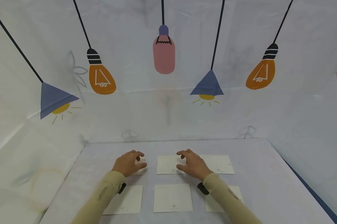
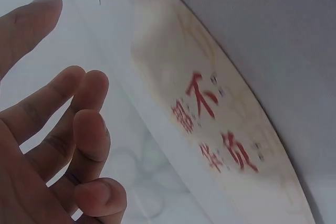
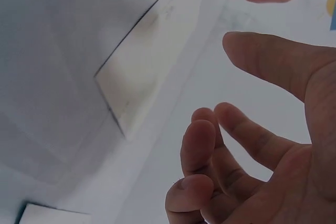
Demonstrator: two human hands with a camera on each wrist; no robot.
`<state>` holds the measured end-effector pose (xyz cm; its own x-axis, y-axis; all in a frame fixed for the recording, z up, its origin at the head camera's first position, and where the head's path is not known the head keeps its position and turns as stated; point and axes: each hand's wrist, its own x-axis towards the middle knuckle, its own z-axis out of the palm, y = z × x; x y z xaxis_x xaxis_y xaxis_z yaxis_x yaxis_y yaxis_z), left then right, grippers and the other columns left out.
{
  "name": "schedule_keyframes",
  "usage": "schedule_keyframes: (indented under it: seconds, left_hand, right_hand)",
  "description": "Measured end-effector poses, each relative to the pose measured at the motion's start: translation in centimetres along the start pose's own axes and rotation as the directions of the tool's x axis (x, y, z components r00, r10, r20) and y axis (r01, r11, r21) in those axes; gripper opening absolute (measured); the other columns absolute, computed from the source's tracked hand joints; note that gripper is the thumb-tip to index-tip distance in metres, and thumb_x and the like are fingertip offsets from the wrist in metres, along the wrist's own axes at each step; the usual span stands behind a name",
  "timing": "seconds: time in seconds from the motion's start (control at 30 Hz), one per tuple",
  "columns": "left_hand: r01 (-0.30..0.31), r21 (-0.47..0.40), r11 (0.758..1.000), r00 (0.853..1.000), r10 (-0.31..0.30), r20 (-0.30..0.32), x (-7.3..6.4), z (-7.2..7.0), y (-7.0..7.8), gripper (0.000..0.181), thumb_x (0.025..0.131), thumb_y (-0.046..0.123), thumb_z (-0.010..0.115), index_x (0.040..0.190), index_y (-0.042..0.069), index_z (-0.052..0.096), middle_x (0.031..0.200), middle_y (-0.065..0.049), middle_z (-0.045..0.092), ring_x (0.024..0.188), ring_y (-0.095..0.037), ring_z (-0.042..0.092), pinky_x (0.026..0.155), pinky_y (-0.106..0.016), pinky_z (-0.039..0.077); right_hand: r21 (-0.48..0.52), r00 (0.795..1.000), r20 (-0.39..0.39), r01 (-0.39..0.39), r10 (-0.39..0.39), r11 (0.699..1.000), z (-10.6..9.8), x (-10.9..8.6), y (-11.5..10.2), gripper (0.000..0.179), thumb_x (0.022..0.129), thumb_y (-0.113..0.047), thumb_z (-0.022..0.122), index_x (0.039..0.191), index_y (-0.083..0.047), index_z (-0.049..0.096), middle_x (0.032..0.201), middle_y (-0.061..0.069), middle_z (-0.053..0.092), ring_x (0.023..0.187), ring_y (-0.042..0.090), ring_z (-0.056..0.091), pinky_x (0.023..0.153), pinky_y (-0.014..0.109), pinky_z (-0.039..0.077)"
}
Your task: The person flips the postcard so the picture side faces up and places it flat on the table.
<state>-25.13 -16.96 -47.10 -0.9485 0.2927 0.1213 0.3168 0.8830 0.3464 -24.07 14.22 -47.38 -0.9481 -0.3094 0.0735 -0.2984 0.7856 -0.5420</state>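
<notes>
We see a long, pale khaki left sleeve [image 1: 98, 199] and a matching right sleeve [image 1: 230, 197], both reaching the wrists. Small dark lettering [image 1: 102, 193] runs along the left one, too tiny for us to read surely; similar dark marks [image 1: 233, 193] lie on the right. A small black block [image 1: 122, 188] shows at the left cuff, and another black block [image 1: 203, 189] with rounded edges at the right; our left hand [image 1: 128, 163] and right hand [image 1: 196, 165] are bare.

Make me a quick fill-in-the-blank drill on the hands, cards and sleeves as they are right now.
1. The left hand and right hand are both holding ____.
2. In the head view, the near row has ____ cards.
3. The right sleeve partly covers one card of that row, the one at its ____ end.
4. In the left wrist view, the large characters on the card are ____.
Missing words: nothing; three; right; red.
</notes>
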Motion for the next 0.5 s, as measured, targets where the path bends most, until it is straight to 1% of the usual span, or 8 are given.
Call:
schedule_keyframes:
  seconds: [0.2,0.27,0.37,0.5]
  left_hand:
    - [-0.054,-0.007,0.999,0.998,0.054,0.02,1.2,1.4,1.2,0.054,0.079,0.044,0.086,0.122,0.016,0.071,0.102,-0.003,0.064,0.088,-0.02,0.061,0.073,-0.039,0.054]
    - [-0.058,-0.004,0.998,0.998,0.058,0.035,1.6,1.7,1.6,0.058,0.078,0.046,0.086,0.125,0.018,0.069,0.106,-0.003,0.064,0.092,-0.02,0.06,0.077,-0.039,0.054]
    - [-0.044,-0.015,0.999,0.996,0.045,0.074,2.2,2.1,2.3,0.065,0.076,0.049,0.087,0.13,0.017,0.067,0.109,-0.004,0.063,0.095,-0.021,0.06,0.08,-0.041,0.054]
    - [0.005,-0.038,0.999,0.99,0.001,0.141,2.8,2.8,2.9,0.076,0.073,0.05,0.089,0.135,0.015,0.064,0.116,-0.007,0.061,0.101,-0.025,0.06,0.086,-0.045,0.053]
  right_hand:
    - [-0.042,1.0,-0.007,-0.01,0.009,0.999,-0.2,-0.4,1.3,0.054,0.086,-0.032,0.081,0.135,-0.017,0.063,0.111,0.001,0.062,0.083,0.012,0.058,0.074,0.038,0.051]
    - [-0.05,1.0,-0.014,-0.016,0.016,0.999,-0.3,-0.5,1.8,0.056,0.085,-0.032,0.082,0.135,-0.017,0.062,0.111,0.001,0.062,0.084,0.012,0.058,0.075,0.039,0.051]
    - [-0.055,0.999,-0.02,-0.033,0.032,0.998,-0.4,-0.6,2.4,0.059,0.084,-0.032,0.083,0.136,-0.017,0.061,0.11,0.001,0.062,0.086,0.013,0.058,0.077,0.039,0.052]
    - [-0.061,0.999,-0.026,-0.038,0.036,0.997,-0.5,-0.6,3.0,0.063,0.083,-0.032,0.084,0.138,-0.014,0.06,0.109,0.003,0.061,0.087,0.015,0.058,0.078,0.041,0.052]
